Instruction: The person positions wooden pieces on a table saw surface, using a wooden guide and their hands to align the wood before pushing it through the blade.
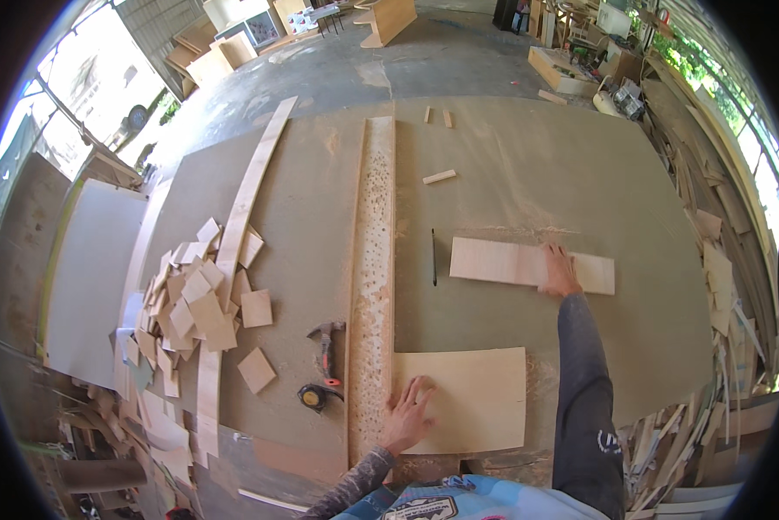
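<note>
My left hand (409, 418) lies with fingers spread over the left edge of a pale plywood panel (485, 394), beside a long narrow strip (374, 260) dotted with small holes or specks. Farther off, my right hand (560, 270) reaches across a short pale wooden board (493, 262). Its fingers are at the far edge and the thumb side is toward the near edge, so it grips the board across its width. A dark pencil-like stick (434, 257) lies just left of that board. Left of the strip are a claw hammer (326, 351) and a tape measure (314, 397).
A heap of small square wood pieces (201, 303) covers the left side, around a long pale plank (249, 191). Small wood sticks (440, 177) lie toward the far side of the large worktop (537, 147). Scrap timber (719, 165) is piled along the right.
</note>
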